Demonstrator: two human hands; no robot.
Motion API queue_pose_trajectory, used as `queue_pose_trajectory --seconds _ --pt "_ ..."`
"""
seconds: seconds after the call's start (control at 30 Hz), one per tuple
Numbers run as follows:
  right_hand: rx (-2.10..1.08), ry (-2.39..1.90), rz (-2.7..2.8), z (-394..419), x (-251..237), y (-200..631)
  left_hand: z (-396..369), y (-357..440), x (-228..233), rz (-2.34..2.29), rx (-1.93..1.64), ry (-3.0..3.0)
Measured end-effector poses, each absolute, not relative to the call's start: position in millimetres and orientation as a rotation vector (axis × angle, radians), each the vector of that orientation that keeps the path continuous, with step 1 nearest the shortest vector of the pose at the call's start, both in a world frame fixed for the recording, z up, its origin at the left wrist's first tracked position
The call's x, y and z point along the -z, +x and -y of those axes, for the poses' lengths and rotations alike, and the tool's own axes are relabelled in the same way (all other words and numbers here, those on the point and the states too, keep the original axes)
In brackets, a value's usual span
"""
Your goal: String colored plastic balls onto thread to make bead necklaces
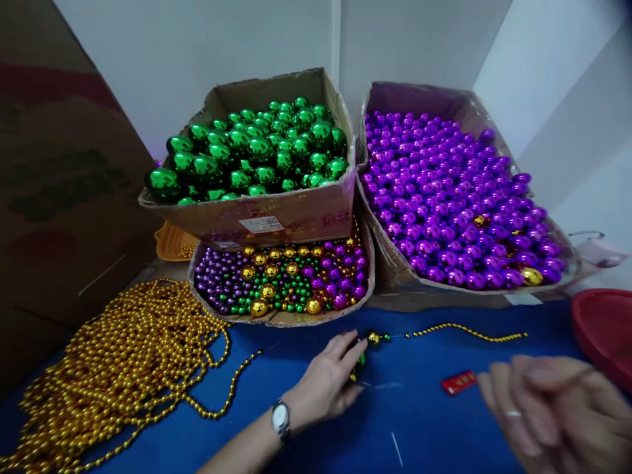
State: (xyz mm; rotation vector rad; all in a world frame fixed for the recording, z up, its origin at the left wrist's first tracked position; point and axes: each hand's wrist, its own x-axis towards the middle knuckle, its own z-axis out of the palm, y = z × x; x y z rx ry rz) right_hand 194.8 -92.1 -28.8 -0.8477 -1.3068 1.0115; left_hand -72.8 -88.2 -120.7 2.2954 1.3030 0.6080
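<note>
My left hand [328, 375], with a watch at its wrist, is closed over a bead string on the blue tabletop. A green bead [362, 359] shows between its fingers, and a gold bead [373, 338] lies just past the fingertips. From there, thin thread leads right to a short chain of small gold beads [464, 327]. My right hand [548, 405] is at the lower right, blurred, its fingers curled together; whatever they pinch is hidden. Beside its fingertips lies a small red packet [458, 382] with gold print.
Cardboard boxes hold green balls [257, 148], purple balls [444, 197] and mixed beads [281, 280]; the green box sits above the mixed one. Gold bead chains [123, 368] are heaped at left, near an orange basket [170, 240]. A red basin [600, 329] stands at right.
</note>
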Motion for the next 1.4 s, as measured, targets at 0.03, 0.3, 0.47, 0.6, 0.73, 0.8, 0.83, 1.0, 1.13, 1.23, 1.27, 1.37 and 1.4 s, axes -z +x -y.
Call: queue_pose_trajectory --seconds 0.03,0.3,0.47,0.6,0.73,0.8,0.83,1.0,1.13,1.23,1.27,1.37,1.4 --pt "-1.068 -0.835 1.247 94.8 33.1 183.5 91.0 -75.4 106.7 -1.240 -0.644 2.298" --pt "-1.346 -1.076 1.292 98.0 53.0 138.8 26.3 -91.4 53.6 -1.736 -0.667 2.259" --pt "-1.288 -1.172 1.473 97.6 54.7 134.4 -20.0 -85.3 69.7 -1.711 -0.395 2.275" --pt "-1.227 -1.249 1.599 96.6 60.6 133.7 -20.9 -86.4 64.9 -1.547 -0.428 2.260" --pt "-1.085 -1.276 1.782 92.2 71.0 136.5 4.7 -97.2 49.3 -1.416 -0.622 2.078" --pt "-0.963 -1.254 1.877 90.3 77.8 137.2 21.6 -104.1 44.9 -1.292 -0.864 1.741" --pt "-0.888 -1.235 1.924 89.6 81.3 137.1 29.6 -107.6 44.4 -1.218 -0.978 1.550" --pt "-0.580 -1.069 2.109 89.0 95.1 134.3 58.0 -120.8 52.4 -1.090 -1.207 1.123" --pt "-0.452 -0.993 2.179 89.3 99.4 133.3 67.3 -124.2 57.5 -1.067 -1.214 1.027" --pt "-0.404 -0.987 2.193 89.0 100.4 133.7 69.9 -124.0 57.4 -1.038 -1.225 0.982" --pt "-0.393 -0.980 2.196 88.8 100.3 133.8 70.3 -123.8 56.9 -1.038 -1.225 0.983" --pt "-0.390 -0.969 2.213 88.3 99.1 133.3 71.2 -123.9 55.0 -1.052 -1.202 1.026" --pt "-0.390 -0.969 2.215 88.3 98.5 133.0 71.5 -124.0 54.1 -1.059 -1.191 1.047"
